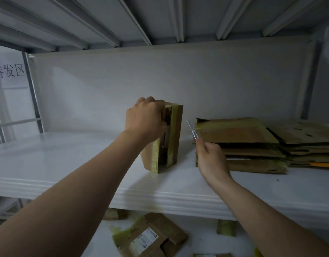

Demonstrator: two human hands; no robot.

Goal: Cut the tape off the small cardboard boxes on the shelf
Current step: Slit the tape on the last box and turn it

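Observation:
A small cardboard box (pixel 175 134) stands on end on the white shelf (pixel 67 164), its taped seam split open down the front, with yellowish tape along both edges. My left hand (pixel 145 121) grips the box's upper left flap, fingers curled into the opening. To the right of the box, my right hand (pixel 209 154) holds a thin knife with its blade (pixel 190 128) pointing up and left, a short gap away from the box.
A stack of flattened cardboard boxes (pixel 252 143) with tape remains lies on the shelf at the right. On the lower shelf lie more boxes (pixel 150 238), one with a white label. The shelf above hangs close overhead. A sign hangs at the far left.

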